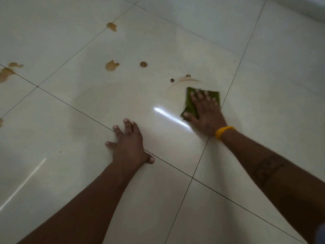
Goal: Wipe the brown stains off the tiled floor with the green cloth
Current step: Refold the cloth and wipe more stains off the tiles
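Note:
My right hand [205,111] lies flat with spread fingers on the green cloth [189,104] and presses it against the pale tiled floor [88,173]. A brown smear [184,80] curves just beyond the cloth, with small brown dots [172,80] beside it. Further brown stains sit to the left: a round spot [143,64], a blob [111,65], one near a grout line [111,26], and patches at the left edge [6,73]. My left hand [129,143] rests flat on the floor, fingers spread, holding nothing.
Dark grout lines [70,104] cross the glossy tiles. A bright light reflection [170,116] streaks between my hands. A wall base [299,7] runs along the top right. A yellow band [223,132] circles my right wrist.

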